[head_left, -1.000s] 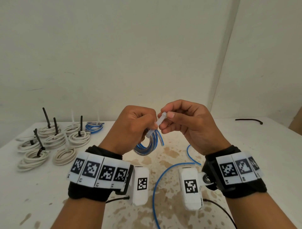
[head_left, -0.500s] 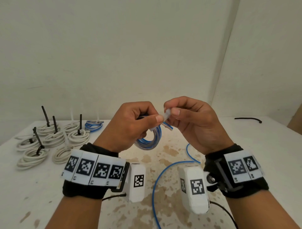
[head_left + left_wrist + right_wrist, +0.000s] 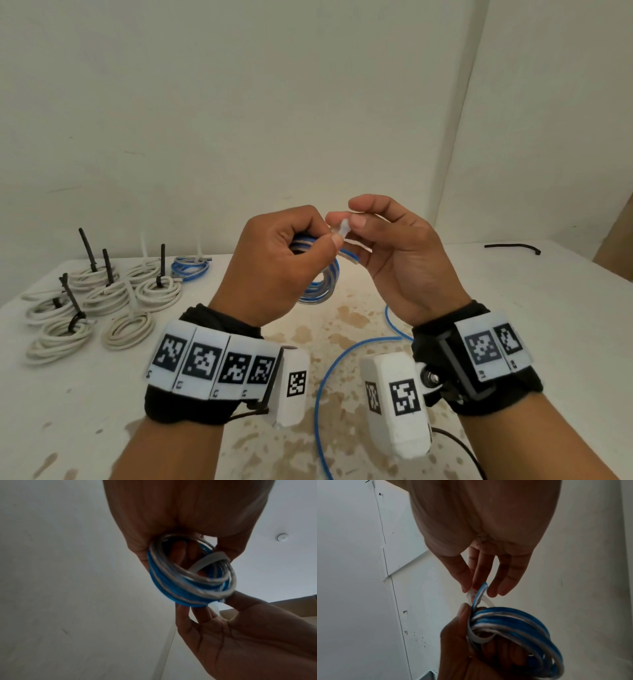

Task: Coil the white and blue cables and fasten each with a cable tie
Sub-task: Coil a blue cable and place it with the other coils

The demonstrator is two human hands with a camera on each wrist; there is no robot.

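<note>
One blue-and-white coil (image 3: 317, 274), held above the table (image 3: 513, 308) in the curled left hand (image 3: 274, 267), had risen since a second before. Right hand (image 3: 400, 260) pinched the white cable tie (image 3: 343, 228), now turned up at the coil's top; threading looked imminent, not cinched.

No legible words, brand names or numbers appear in any view. The only signs are black-and-white square code markers on the white wristband panels (image 3: 212, 365) and on the wrist camera housings (image 3: 400, 397). Small characters beneath the panel markers are too blurred to read.
</note>
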